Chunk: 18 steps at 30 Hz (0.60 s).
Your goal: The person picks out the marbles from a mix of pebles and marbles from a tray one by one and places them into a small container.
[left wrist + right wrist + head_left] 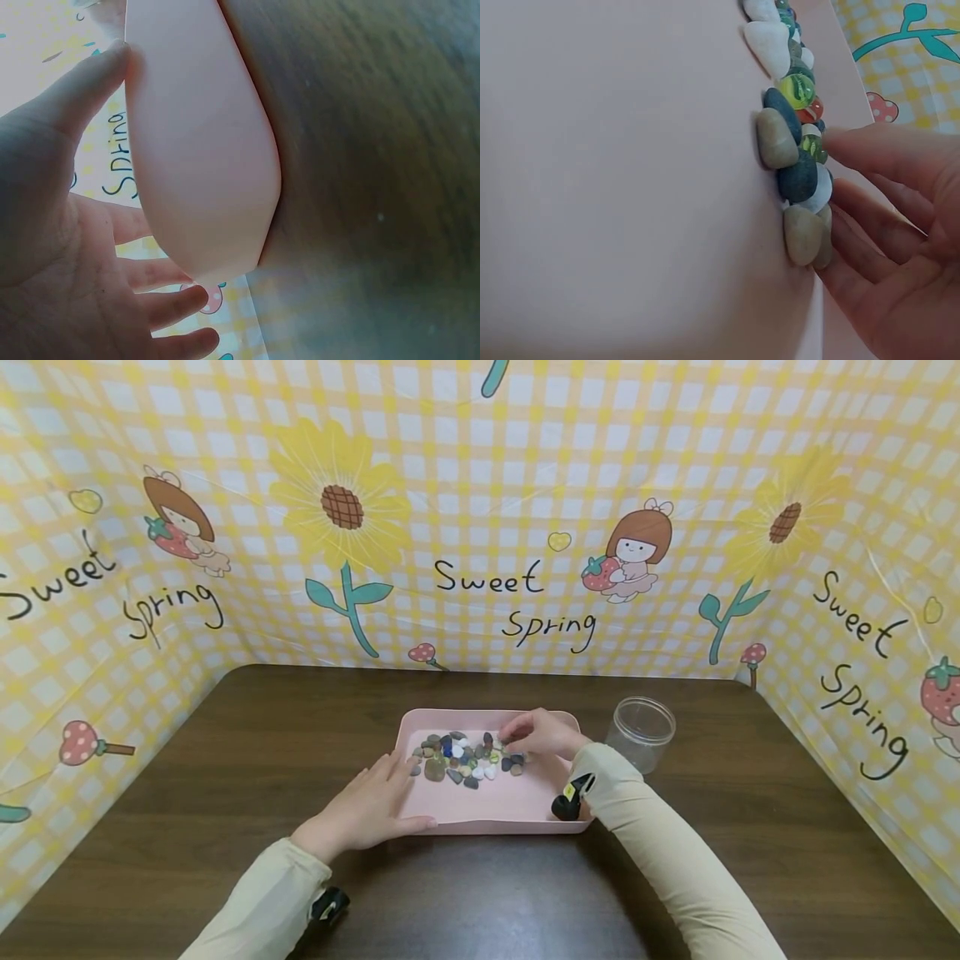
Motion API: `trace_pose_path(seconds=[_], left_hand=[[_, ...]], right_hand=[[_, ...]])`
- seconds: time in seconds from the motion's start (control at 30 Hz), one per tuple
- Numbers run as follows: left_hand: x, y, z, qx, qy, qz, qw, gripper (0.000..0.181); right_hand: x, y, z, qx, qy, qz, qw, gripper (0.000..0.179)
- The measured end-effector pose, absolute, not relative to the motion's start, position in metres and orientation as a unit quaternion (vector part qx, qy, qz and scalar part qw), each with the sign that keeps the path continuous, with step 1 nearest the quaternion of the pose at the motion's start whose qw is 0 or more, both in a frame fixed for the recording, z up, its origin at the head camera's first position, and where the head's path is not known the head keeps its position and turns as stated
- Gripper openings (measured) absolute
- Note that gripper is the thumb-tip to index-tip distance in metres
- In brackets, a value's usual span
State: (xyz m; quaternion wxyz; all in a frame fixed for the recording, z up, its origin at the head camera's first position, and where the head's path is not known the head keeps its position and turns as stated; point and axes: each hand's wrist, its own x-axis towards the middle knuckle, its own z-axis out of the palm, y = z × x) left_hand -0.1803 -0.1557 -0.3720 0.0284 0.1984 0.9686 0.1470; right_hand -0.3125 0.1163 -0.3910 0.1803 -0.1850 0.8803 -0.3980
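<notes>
A shallow pink tray (517,802) holds a spread of pebbles (435,768) in grey, white and brown, with glass marbles among them. My left hand (363,802) rests at the tray's left front corner, fingers extended; in the left wrist view its thumb (101,75) touches the rim of the pink wall (202,142). At the right end of the pebbles is my right hand (547,733), its fingers loosely bent. The right wrist view shows those fingertips close by a green marble (814,146) and a tan pebble (802,236). A yellow-green marble (797,91) lies just beyond.
Right of the tray stands a clear round jar (642,739), close to my right forearm. Dark wood tabletop (300,710) surrounds the tray. A yellow checked cloth (480,510) with printed flowers rises behind and at both sides.
</notes>
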Motion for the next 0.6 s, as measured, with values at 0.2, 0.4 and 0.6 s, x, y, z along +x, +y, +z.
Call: trace_pose_path(seconds=[0.2, 0.4, 0.6], left_hand=[[-0.1800, -0.1558, -0.3722, 0.201, 0.968, 0.148, 0.025, 0.089], [-0.1803, -0.1559, -0.3724, 0.200, 0.968, 0.151, 0.023, 0.089], [-0.1801, -0.1557, -0.3721, 0.199, 0.968, 0.154, 0.022, 0.088]], right_hand=[[-0.3099, 0.1159, -0.3883, -0.192, 0.883, -0.392, 0.176, 0.017], [-0.3122, 0.1157, -0.3906, -0.193, 0.885, -0.387, 0.171, 0.014], [-0.3117, 0.1157, -0.3917, -0.199, 0.887, -0.383, 0.161, 0.013]])
